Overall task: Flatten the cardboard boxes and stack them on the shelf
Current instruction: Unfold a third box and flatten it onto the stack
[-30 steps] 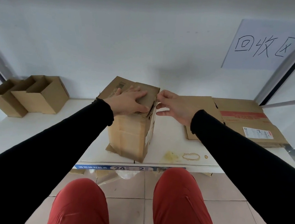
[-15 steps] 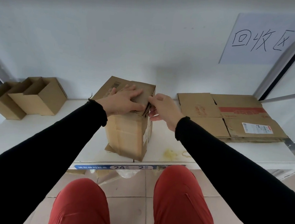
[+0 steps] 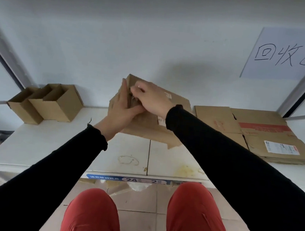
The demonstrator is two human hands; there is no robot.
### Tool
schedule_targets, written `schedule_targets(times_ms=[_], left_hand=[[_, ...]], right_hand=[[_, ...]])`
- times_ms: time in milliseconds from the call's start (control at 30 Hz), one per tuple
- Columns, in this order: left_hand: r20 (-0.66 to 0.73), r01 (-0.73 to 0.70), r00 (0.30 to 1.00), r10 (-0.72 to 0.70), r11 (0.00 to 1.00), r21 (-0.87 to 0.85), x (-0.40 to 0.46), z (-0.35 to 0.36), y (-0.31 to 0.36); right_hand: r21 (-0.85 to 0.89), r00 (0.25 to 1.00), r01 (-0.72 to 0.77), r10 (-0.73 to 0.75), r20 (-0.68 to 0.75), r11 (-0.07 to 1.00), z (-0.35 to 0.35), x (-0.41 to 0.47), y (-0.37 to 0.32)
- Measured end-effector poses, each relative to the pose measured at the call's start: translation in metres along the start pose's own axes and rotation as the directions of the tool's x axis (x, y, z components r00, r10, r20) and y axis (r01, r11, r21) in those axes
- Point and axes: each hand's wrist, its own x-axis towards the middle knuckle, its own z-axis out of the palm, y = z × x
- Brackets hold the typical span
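Note:
A brown cardboard box [image 3: 147, 126] lies tipped over toward the right on the white shelf [image 3: 54, 144], its side face up and partly collapsed. My left hand [image 3: 123, 109] holds its left end, fingers pointing up along the flaps. My right hand [image 3: 151, 99] reaches across from the right and grips the flaps at the same end, just above my left hand. A stack of flattened boxes [image 3: 256, 134] lies at the right end of the shelf, close to the tipped box.
Three open upright boxes [image 3: 48, 101] stand nested at the shelf's back left. A paper sign [image 3: 284, 54] with handwriting hangs on the wall at the right. Dark frame posts rise at both sides. My red-trousered knees [image 3: 191, 215] are below the shelf's labelled front edge.
The box stood upright near the front edge; it now lies tipped to the right, farther back. My right hand crossed over from the right side onto the flaps beside my left hand.

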Motion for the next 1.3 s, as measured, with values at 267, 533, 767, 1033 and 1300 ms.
schedule_targets(times_ms=[267, 533, 767, 1033, 1300], left_hand=[[-0.153, 0.111, 0.983, -0.106, 0.993, 0.027, -0.040, -0.023, -0.071], [-0.125, 0.247, 0.963, -0.239, 0.967, 0.061, -0.044, -0.029, -0.111], [-0.113, 0.241, 0.968, -0.223, 0.955, 0.171, -0.035, -0.015, -0.111], [-0.146, 0.243, 0.967, -0.207, 0.921, 0.305, -0.030, -0.006, -0.110], [0.107, -0.100, 0.994, 0.018, 0.544, 0.833, -0.021, 0.017, -0.075]], right_hand=[[-0.059, 0.958, -0.090, 0.102, 0.268, 0.994, 0.078, 0.028, 0.015], [0.598, 0.882, -0.440, 0.446, 0.150, 0.670, 0.079, 0.020, 0.064], [0.882, 0.694, -0.228, 0.705, -0.149, 0.411, 0.012, 0.015, 0.103], [0.409, 0.900, -0.270, 0.380, -0.214, 0.871, 0.008, 0.013, 0.124], [-0.422, 0.997, -0.051, 0.068, 0.026, 0.905, 0.026, -0.005, 0.112]])
